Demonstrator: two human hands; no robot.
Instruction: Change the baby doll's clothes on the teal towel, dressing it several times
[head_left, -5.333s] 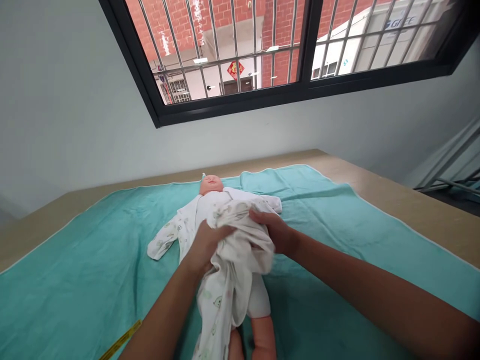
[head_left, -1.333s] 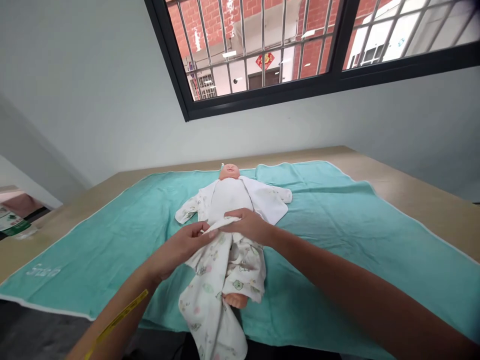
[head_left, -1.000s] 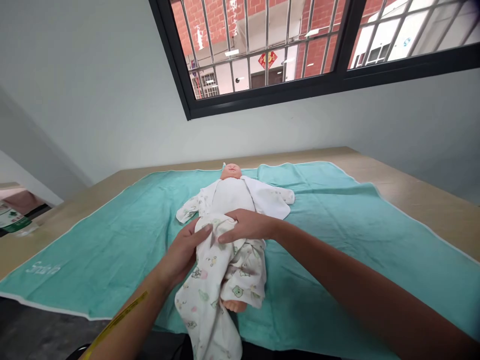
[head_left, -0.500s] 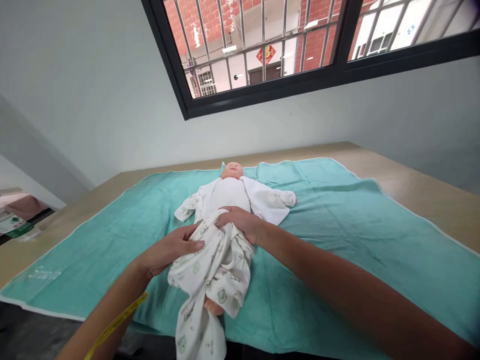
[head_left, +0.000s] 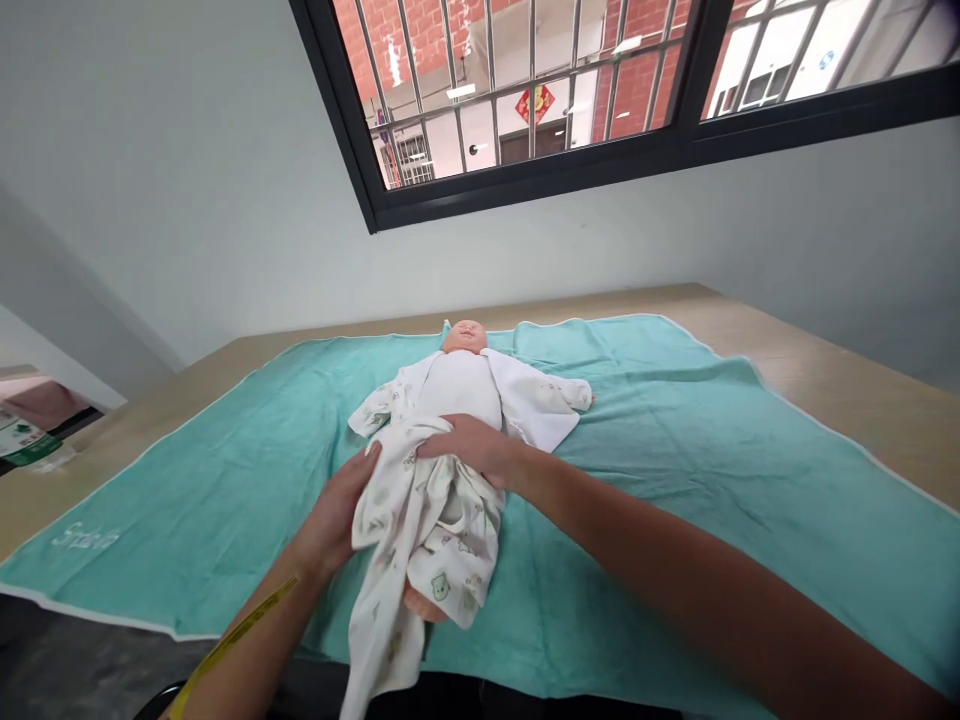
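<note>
A baby doll [head_left: 463, 338] lies on its back on a teal towel [head_left: 660, 430], head toward the window. It wears a white printed romper [head_left: 420, 520], open over the chest, with the legs bunched. My left hand [head_left: 337, 505] cups the romper's left side at the doll's hip, thumb over the cloth. My right hand [head_left: 469, 445] grips the bunched waist fabric on the doll's belly. One bare foot [head_left: 420, 605] sticks out below, and an empty romper leg hangs over the table's near edge.
The towel covers most of a wooden table [head_left: 817, 375] set against a grey wall under a barred window [head_left: 525, 80]. A green-and-white packet [head_left: 26, 445] lies at the far left. A yellow tape [head_left: 232, 640] runs along my left forearm.
My left hand has slid from flat on the cloth to cupping the romper's side at the hip. The right hand stays gripping the waist fabric. The romper legs have bunched and shifted slightly.
</note>
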